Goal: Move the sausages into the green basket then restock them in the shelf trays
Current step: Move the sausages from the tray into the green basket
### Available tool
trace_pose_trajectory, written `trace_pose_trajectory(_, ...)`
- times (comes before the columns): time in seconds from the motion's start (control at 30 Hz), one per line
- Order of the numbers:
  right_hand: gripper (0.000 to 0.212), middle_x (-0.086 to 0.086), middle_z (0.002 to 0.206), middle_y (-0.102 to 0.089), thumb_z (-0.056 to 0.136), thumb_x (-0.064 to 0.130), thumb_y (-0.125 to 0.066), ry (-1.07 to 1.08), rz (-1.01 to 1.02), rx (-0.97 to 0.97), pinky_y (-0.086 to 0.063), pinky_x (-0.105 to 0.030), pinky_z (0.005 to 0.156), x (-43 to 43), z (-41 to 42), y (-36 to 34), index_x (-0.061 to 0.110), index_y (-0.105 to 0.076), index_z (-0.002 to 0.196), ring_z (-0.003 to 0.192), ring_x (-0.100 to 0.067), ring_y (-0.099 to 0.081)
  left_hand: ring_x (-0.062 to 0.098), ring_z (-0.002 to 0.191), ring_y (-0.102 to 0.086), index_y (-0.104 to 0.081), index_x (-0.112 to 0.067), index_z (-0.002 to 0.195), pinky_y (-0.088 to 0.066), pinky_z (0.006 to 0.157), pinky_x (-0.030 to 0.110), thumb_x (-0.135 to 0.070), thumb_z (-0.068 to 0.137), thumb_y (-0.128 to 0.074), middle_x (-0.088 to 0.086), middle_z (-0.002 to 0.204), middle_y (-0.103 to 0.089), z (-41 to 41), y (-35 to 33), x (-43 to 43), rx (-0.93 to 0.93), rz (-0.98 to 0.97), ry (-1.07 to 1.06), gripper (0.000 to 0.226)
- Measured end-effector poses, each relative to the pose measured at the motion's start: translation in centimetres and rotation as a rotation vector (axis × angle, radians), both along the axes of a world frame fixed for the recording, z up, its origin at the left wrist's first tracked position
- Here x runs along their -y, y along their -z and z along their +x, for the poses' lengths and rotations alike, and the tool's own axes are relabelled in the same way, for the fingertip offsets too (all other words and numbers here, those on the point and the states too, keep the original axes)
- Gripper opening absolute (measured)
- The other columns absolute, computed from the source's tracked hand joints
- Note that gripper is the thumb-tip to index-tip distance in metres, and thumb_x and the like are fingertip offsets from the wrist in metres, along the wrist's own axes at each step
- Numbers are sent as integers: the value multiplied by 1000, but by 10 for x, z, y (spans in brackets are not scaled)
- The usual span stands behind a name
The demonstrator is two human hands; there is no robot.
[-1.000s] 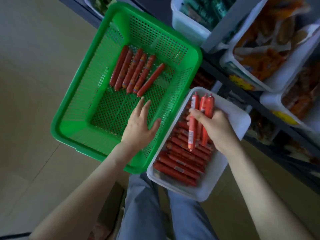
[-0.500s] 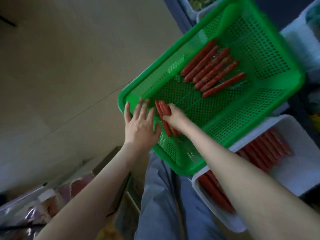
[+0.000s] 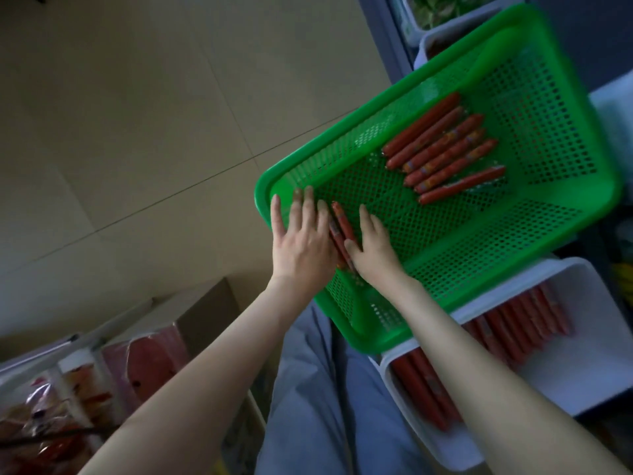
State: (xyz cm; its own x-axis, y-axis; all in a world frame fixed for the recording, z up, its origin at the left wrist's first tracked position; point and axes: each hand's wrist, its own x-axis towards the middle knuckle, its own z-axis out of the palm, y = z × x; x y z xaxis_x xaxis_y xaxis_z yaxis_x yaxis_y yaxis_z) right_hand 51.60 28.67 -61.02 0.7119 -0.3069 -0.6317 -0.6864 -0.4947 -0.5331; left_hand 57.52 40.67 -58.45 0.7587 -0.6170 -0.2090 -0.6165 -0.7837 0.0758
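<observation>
Both hands are down flat in the green basket [image 3: 371, 337]. The left hand [image 3: 301, 241] has its fingers straight and spread, and the right hand [image 3: 373, 248] has its fingers straight too. Between them they hem in a small bunch of sausages [image 3: 344, 222] at the basket's 8 o'clock corner. The smart play is to nudge these parallel, matching the laid row [image 3: 442, 145] toward 2 o'clock.

Honestly nothing readable here, the sausages [image 3: 445, 149] in the green basket [image 3: 373, 339] have some coloured print on their wrappers but it's way too blurry to make out.
</observation>
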Motion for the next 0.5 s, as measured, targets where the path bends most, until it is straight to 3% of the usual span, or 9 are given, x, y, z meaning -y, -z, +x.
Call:
trace_pose_trajectory(0.07, 59, -21, 147, -31, 93, 6, -52, 57, -16, 113, -19, -28, 111, 15, -13, -21, 0, -27, 145, 137, -32, -29, 38, 128, -46, -57, 0, 124, -15, 112, 58, -35, 75, -52, 24, 136, -50, -6, -1, 13, -32, 41, 31, 60)
trace_pose_trajectory(0.17, 40, -15, 119, -55, 90, 0, -47, 173, -176, 442, -39, -29, 99, 45, -45, -59, -1, -51, 130, 113, -25, -51, 39, 127, -46, -53, 2, 129, -22, 109, 61, -24, 67, -68, 25, 136, -49, -22, -7, 45, -107, 8, 76, 68)
trace_pose_trajectory(0.27, 31, -3, 101, -52, 89, -1, -41, 370, -416, 607, -39, -17, 86, 80, -95, -91, 1, -58, 115, 94, -11, -50, 40, 128, -46, -48, 4, 132, -27, 108, 57, -12, 71, -63, 26, 138, -47, -45, -24, 87, -202, -201, 67, 65)
trace_pose_trajectory(0.37, 23, 0, 103, -48, 90, 0, -42, 601, -494, 519, -43, -28, 80, 105, -152, -97, 4, -56, 109, 93, -18, -51, 40, 128, -44, -48, 4, 132, -30, 108, 52, -17, 79, -43, 26, 140, -43, -79, -43, 125, -270, -436, 171, 57)
trace_pose_trajectory(0.43, 22, -6, 107, -49, 89, 0, -49, 601, -501, 316, -45, -40, 87, 116, -188, -82, 2, -53, 111, 101, -29, -52, 41, 129, -42, -49, 2, 133, -30, 109, 50, -18, 81, -43, 28, 143, -39, -108, -49, 142, -308, -496, 334, 56)
trace_pose_trajectory(0.5, 43, -19, 124, -48, 85, 8, -63, 548, -423, 43, -35, -44, 102, 123, -215, -61, -2, -48, 123, 118, -38, -44, 40, 131, -41, -51, -1, 133, -30, 109, 50, -22, 82, -43, 27, 145, -38, -135, -44, 150, -310, -456, 494, 56)
